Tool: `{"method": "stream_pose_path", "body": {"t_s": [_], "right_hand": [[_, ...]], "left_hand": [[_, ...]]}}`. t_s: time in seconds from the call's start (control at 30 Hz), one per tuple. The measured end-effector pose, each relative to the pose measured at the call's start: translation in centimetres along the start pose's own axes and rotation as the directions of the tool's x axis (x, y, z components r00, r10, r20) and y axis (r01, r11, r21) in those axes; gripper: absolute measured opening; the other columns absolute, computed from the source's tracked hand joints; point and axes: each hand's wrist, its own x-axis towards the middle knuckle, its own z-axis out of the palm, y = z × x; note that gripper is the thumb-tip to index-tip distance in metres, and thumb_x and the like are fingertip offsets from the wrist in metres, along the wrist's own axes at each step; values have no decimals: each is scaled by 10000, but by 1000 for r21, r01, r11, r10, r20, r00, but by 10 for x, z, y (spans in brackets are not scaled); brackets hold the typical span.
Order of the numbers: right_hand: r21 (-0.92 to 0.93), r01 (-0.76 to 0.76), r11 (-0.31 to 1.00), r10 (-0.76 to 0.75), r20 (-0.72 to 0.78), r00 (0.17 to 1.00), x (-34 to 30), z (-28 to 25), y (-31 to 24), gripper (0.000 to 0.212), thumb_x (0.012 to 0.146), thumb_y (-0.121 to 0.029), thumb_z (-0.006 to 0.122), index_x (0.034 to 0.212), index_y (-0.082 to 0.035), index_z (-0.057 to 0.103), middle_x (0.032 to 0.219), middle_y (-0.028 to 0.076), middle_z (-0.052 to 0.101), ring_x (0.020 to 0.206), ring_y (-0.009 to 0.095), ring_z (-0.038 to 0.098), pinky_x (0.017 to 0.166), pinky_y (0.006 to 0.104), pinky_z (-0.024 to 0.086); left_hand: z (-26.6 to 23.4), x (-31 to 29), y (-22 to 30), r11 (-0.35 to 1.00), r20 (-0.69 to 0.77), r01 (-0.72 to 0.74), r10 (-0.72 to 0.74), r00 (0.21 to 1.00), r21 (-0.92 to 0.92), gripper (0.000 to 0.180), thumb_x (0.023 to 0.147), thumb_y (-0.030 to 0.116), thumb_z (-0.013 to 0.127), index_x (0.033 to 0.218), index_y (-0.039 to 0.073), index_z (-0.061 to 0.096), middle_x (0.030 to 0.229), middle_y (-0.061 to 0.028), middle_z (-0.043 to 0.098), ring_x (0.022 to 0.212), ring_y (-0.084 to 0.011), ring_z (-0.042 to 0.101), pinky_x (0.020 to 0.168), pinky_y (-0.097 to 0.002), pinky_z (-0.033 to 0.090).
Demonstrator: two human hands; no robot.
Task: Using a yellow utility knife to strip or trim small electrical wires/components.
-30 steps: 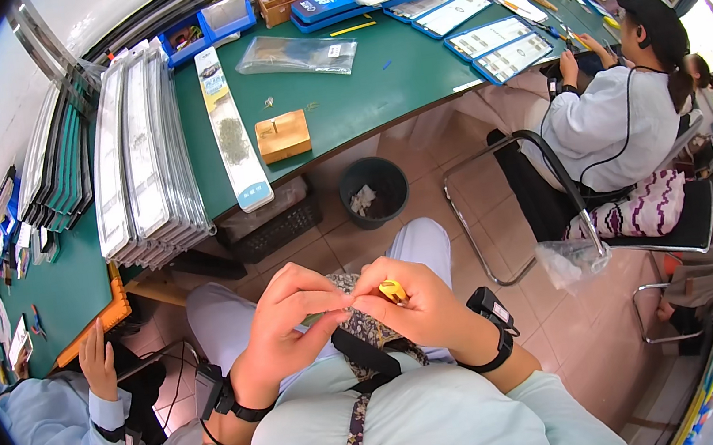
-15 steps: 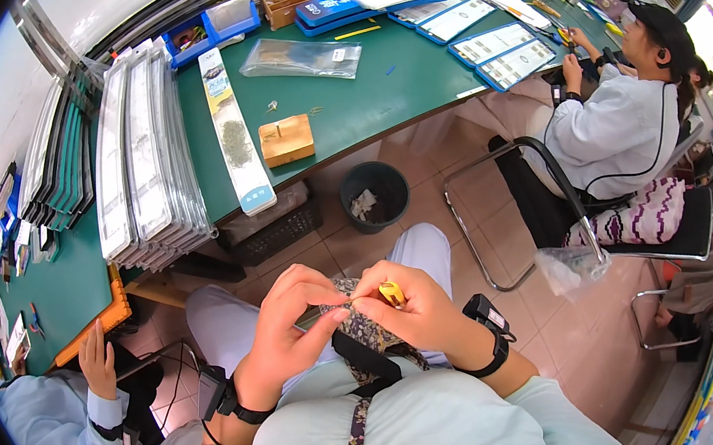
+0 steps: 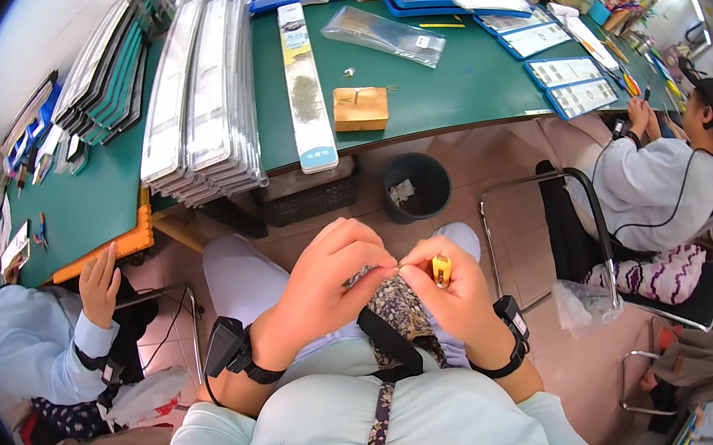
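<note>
My left hand [image 3: 336, 269] and my right hand [image 3: 448, 291] meet above my lap, thumb and index fingertips nearly touching. Each pinches at something tiny between them, too small to make out. A small yellow-handled tool [image 3: 441, 267] sticks up from my right hand, held against the palm by the curled fingers; its working end is hidden. Beneath the hands lies a dark floral apron [image 3: 403, 310]. On the green table ahead are a wooden block [image 3: 360, 108], a tiny shiny piece [image 3: 349, 72] and a long narrow package [image 3: 307, 95].
Stacked long clear cases [image 3: 198, 91] stand left of the package. A clear plastic bag [image 3: 382, 34] and blue-framed boxes [image 3: 569, 85] lie farther right. Under the table edge stands a dark bin [image 3: 417, 186]. Co-workers sit at left [image 3: 33, 342] and right [image 3: 667, 175], beside a metal-framed chair [image 3: 592, 220].
The view has swung, so table and co-workers sit farther right or shifted in the picture. My left fingers have folded in closer, still pinching with the right. The yellow-handled tool stays in my right hand.
</note>
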Motion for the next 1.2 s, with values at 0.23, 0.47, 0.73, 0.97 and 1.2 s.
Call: {"method": "stream_pose_path", "body": {"t_s": [0.23,0.47,0.73,0.97,1.2], "right_hand": [[-184,-86,979,70,-90,993,26,5,2,55,855,-72,569,866,-21,552,686,11,515,580,38,427,500,206,353],[1,-299,954,285,-306,908,57,-8,21,170,923,-211,511,924,-42,492,690,-14,463,604,29,401,516,191,331],[141,-353,925,376,-205,904,88,-10,48,264,981,-299,350,938,-61,457,704,-20,417,542,27,372,467,184,321],[96,-357,929,369,-268,890,121,-15,82,288,977,-277,360,915,-27,490,761,9,465,489,37,400,416,198,335],[91,-296,951,308,-380,872,157,-21,101,361,975,-322,348,1027,-10,521,702,49,555,480,66,488,412,199,390]], "left_hand": [[-8,10,-20,981,36,25,-32,999,193,162,662,-9,681,767,46,570,779,-71,544,734,-251,523,632,-334,405],[-14,38,-62,948,-142,135,-97,985,288,121,706,-32,636,768,9,540,783,-99,530,760,-266,515,670,-340,416],[-13,62,-98,892,-258,262,-173,951,368,89,748,1,610,791,8,532,813,-102,520,794,-283,501,704,-346,403],[-9,74,-121,867,-300,298,-184,936,399,77,767,13,595,809,15,530,837,-108,515,819,-310,502,713,-371,408],[1,84,-144,824,-392,415,-261,882,385,74,788,20,564,844,17,516,847,-135,515,819,-341,520,698,-421,419]]}}
